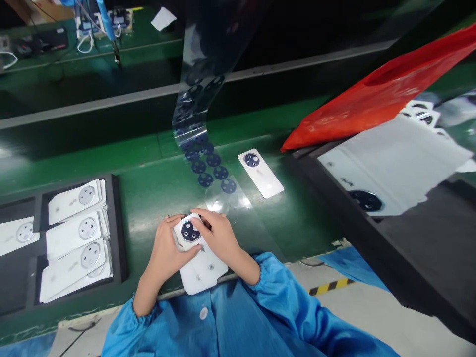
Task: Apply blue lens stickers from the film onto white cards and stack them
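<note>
Both hands hold a white phone back cover at the near edge of the green bench. My left hand grips its left side. My right hand presses fingers on the dark round camera sticker at its top. A clear film strip carrying several dark round stickers runs from the back down to the bench just beyond my hands. Another white cover with a dark round sticker lies flat to the right of the strip.
A black tray at left holds stacks of white covers with bare round camera mounts. A red plastic bag lies at the right over a black tray with more white covers. Cables and tools sit at the far left back.
</note>
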A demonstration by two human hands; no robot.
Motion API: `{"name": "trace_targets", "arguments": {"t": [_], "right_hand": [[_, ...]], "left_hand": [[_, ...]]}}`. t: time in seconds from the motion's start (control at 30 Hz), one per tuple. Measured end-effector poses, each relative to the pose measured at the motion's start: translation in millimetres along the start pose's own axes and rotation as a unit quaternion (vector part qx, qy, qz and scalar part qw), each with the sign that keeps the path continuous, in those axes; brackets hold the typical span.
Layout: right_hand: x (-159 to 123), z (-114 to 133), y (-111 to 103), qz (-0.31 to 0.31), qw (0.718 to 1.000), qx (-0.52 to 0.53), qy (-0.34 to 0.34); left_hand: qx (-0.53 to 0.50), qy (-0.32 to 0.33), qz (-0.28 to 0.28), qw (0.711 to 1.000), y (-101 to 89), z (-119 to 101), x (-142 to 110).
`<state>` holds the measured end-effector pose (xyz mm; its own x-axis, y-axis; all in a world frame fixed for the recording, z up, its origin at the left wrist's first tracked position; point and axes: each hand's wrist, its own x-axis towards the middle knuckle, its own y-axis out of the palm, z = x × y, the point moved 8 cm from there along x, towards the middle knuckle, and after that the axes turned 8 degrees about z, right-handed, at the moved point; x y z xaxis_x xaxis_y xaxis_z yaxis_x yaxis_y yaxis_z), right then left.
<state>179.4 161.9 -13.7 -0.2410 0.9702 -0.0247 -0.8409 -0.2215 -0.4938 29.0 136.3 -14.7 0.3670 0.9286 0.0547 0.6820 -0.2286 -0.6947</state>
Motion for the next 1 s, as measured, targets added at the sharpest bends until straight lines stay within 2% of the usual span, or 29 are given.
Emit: {"name": "trace_targets", "arguments": {"t": [0.1,0.2,0.33,0.47,0.53,0.6,0.67,0.73,0.8,0.83,0.9,1.0], "right_hand": [[-8.0,1.1,-4.7,-0.003,0.999,0.021,-0.027],[-17.4,-0.3,-7.8,0.022,0.999,0.033,-0.027],[-29.9,-4.4,-7.6,0.065,0.996,0.062,0.005],[-37.7,-8.8,-10.1,0.044,0.985,0.155,0.057],[-36.4,-11.6,-23.8,0.020,0.968,0.239,0.071],[-29.5,-20.8,-58.9,-0.034,0.956,0.282,0.078],[-18.8,-38.9,-116.7,-0.138,0.958,0.238,0.079],[-5.2,-57.3,-177.3,-0.237,0.961,0.132,0.055],[14.3,-74.9,-216.1,-0.262,0.962,-0.041,0.062],[25.1,-84.0,-225.4,-0.250,0.955,-0.134,0.080],[42.3,-97.9,-230.5,-0.230,0.942,-0.224,0.093],[54.1,-96.1,-216.5,-0.219,0.928,-0.290,0.082]], "left_hand": [[0.001,-0.001,0.001,1.000,-0.4,-0.3,0.3],[0.002,-0.004,0.003,1.000,-1.8,-2.1,1.1],[0.002,-0.003,0.009,1.000,-2.1,-3.0,0.5],[0.011,-0.011,0.012,1.000,-0.2,4.9,-4.0],[0.015,-0.012,0.008,1.000,-0.1,9.1,-6.2],[0.013,-0.002,0.010,1.000,0.1,9.7,-6.6],[0.008,0.013,0.019,1.000,0.5,6.8,-5.3],[0.004,0.024,0.025,0.999,0.0,2.6,-3.3],[0.003,0.035,0.028,0.999,-1.1,-1.0,-1.6],[0.004,0.041,0.028,0.999,-1.6,-2.2,-0.9],[0.008,0.052,0.027,0.998,-2.2,-2.6,0.0],[0.019,0.058,0.032,0.998,-0.7,1.5,1.5]]}}
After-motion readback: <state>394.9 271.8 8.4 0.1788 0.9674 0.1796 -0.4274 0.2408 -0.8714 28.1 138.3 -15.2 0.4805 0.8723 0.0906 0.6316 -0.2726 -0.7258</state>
